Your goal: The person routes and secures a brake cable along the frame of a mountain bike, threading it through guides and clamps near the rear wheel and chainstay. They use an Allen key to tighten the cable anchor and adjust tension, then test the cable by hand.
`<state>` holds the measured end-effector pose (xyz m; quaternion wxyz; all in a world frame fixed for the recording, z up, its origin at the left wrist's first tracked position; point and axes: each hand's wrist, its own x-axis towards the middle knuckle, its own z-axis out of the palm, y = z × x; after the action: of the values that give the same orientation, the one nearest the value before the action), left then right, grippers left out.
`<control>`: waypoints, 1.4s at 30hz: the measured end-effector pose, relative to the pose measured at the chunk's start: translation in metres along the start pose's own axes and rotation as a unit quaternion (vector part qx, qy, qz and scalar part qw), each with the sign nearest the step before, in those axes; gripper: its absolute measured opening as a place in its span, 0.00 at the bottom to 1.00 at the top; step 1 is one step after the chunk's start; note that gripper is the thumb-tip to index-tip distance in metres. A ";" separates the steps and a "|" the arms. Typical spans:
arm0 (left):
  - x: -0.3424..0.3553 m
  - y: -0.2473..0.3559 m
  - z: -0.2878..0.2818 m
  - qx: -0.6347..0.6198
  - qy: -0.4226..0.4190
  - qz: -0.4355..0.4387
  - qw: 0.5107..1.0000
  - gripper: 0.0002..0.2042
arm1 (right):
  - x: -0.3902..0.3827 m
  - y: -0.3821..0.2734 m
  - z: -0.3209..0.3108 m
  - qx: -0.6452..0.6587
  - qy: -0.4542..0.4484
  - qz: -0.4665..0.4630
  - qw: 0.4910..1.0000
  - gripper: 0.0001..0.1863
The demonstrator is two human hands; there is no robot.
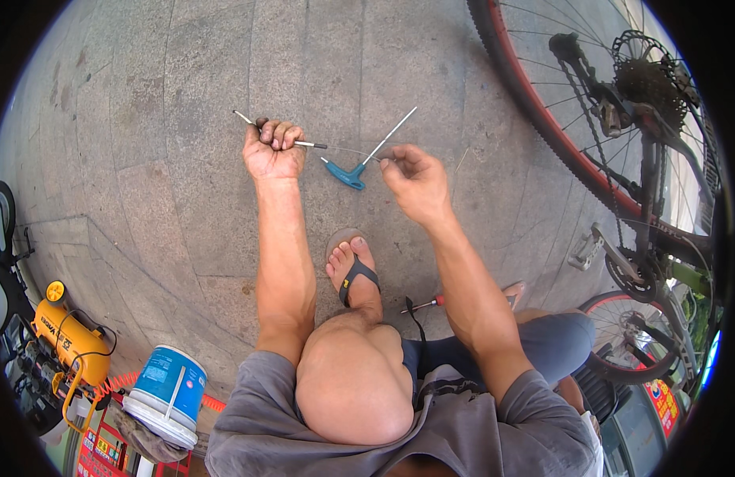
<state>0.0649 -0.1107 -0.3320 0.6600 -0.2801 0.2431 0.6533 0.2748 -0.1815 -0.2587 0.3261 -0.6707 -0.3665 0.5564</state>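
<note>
My left hand (273, 151) is closed around a short length of white cable housing (305, 144) with dark end caps poking out on both sides of the fist. From its right end a thin bare wire (350, 149) runs across to my right hand (415, 181), whose thumb and forefinger pinch it. Between and just below the hands, a hex key (349, 175) with a blue T-shaped handle lies on the paving, its long silver shaft slanting up to the right. Part of the housing is hidden inside my left fist.
A bicycle wheel (517, 83) with a red rim fills the upper right, its chain and pedal (587, 253) below. A red-handled screwdriver (427, 303) lies beside my sandalled foot (354, 270). At lower left are a yellow air compressor (71, 338) and a blue bucket (168, 383).
</note>
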 end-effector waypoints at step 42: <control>-0.018 -0.037 0.007 0.147 -0.111 -0.063 0.981 0.20 | 0.005 -0.003 0.011 -0.112 -0.058 0.010 0.992 0.05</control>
<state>0.1006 -0.1186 -0.3123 0.7566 -0.1201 0.2435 0.5949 0.2642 -0.1753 -0.2612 0.2214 -0.6731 -0.4387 0.5527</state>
